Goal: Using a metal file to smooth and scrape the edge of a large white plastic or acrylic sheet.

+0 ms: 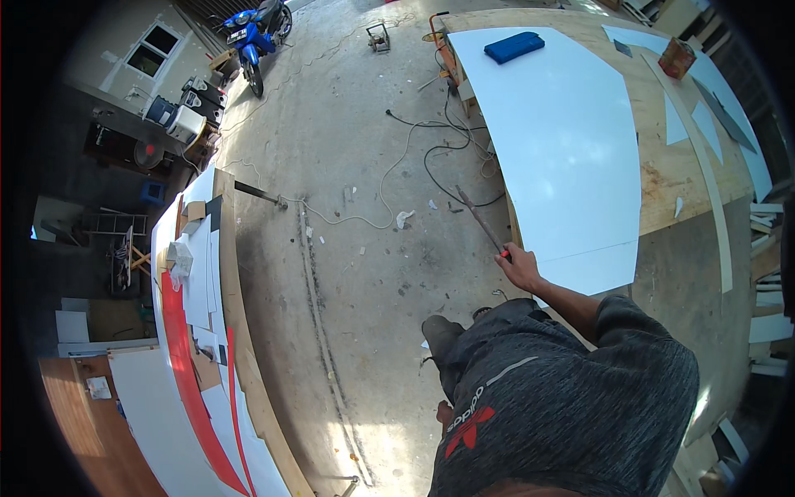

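Note:
In my right hand (520, 269) is a long, narrow grey file (482, 219) with a red handle, its blade pointing forward and to the left. The fingers are wrapped round the handle. This hand is over the left edge of a large white sheet (571, 174), which lies on a plywood-topped table and carries a pencil line near its closest end. My left hand (445, 412) hangs low beside my body, mostly hidden by my shirt, so its fingers cannot be made out.
A blue folded pouch (514, 47) lies on the white sheet. A rusty tin (676, 58) and white offcuts share that table. Cables (426, 170) cross the concrete floor. Another table (248, 364) with red strips stands left; a blue motorbike (252, 37) is parked far back.

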A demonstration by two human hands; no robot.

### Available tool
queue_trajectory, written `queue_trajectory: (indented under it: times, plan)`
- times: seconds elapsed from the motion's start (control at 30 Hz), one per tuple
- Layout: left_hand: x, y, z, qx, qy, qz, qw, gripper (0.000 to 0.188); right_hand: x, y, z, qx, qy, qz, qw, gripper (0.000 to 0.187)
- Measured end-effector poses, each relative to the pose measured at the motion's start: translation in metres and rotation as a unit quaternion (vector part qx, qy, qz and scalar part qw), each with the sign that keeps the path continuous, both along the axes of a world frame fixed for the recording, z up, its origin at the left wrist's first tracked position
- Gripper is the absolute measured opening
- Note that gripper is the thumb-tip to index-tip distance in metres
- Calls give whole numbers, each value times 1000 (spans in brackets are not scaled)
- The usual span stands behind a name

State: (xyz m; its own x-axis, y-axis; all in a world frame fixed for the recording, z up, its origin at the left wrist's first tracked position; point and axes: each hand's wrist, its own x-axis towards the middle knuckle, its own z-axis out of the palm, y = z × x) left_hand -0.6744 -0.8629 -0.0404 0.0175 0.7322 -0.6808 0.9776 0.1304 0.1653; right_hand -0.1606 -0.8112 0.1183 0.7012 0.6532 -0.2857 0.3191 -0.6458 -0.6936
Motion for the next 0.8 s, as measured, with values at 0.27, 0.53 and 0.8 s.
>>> queue_trajectory:
  times: [0.27,0.53,0.8]
  plan:
    - [-36,233,-14,-132,-75,59,987,40,-38,76,-7,-5,19,-72,997,41]
    - [117,543,42,-94,-306,350,881,47,-74,129,2,37,50,-140,988,42]
    - [371,691,84,-94,-401,240,879,37,-32,149,-1,29,26,-323,945,43]
